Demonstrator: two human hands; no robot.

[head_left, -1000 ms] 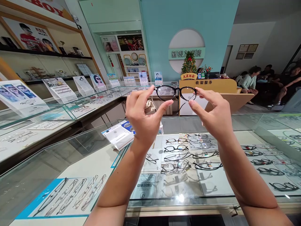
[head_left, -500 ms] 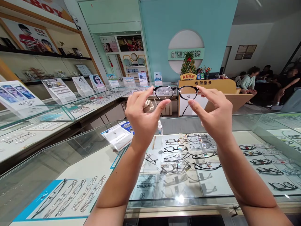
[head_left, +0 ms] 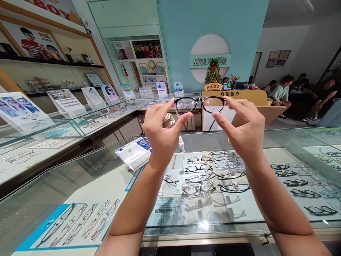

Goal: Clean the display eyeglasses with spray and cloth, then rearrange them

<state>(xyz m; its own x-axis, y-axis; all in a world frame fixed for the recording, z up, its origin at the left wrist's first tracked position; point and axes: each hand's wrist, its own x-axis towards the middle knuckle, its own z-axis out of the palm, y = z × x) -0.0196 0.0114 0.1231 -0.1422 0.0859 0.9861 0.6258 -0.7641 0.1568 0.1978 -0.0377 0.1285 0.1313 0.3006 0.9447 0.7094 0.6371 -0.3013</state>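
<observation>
A pair of black-rimmed eyeglasses (head_left: 199, 101) is held up in front of me, above the glass counter, its two clear lenses level. My left hand (head_left: 163, 122) pinches the left outer end of the frame between thumb and fingers. On the other side, my right hand (head_left: 243, 124) grips the right outer end in the same way. One dark temple arm shows below the right lens; the hands hide much of the rest. Below them, several dark-framed eyeglasses (head_left: 199, 168) lie in rows in the glass display case (head_left: 205, 229).
A small white spray bottle (head_left: 181, 145) and a white folded card (head_left: 133, 154) stand on the counter beyond my left forearm. More eyeglasses lie on a blue-edged sheet (head_left: 32, 233) at lower left. A wooden reception desk (head_left: 239, 97) stands ahead; several people sit at far right.
Almost nothing has changed. The eyeglasses stay raised between both hands, and the right hand has shifted very slightly to the right.
</observation>
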